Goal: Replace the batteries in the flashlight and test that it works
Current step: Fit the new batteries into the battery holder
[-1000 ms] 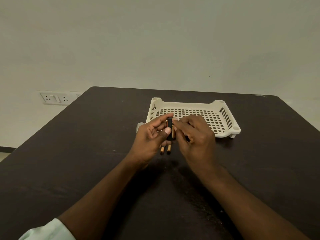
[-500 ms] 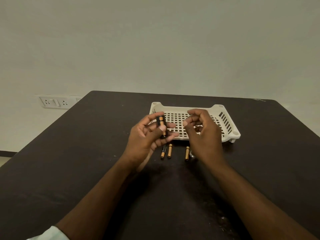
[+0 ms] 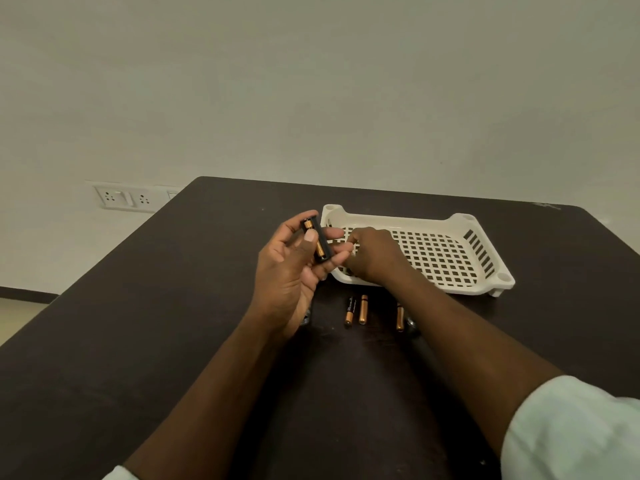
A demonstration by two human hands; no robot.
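We see the left hand (image 3: 291,271) gripping a black battery holder (image 3: 317,242) w/ a copper-tipped cell in it, raised just left of the white basket (image 3: 460,220). The right hand (image 3: 372,259) reaches over the basket's near-left corner, fingers curled; we can't tell if it holds anything. Three loose batteries (image 3: 363,309) lie on the dark table (image 3: 138,323) just in front of the basket.
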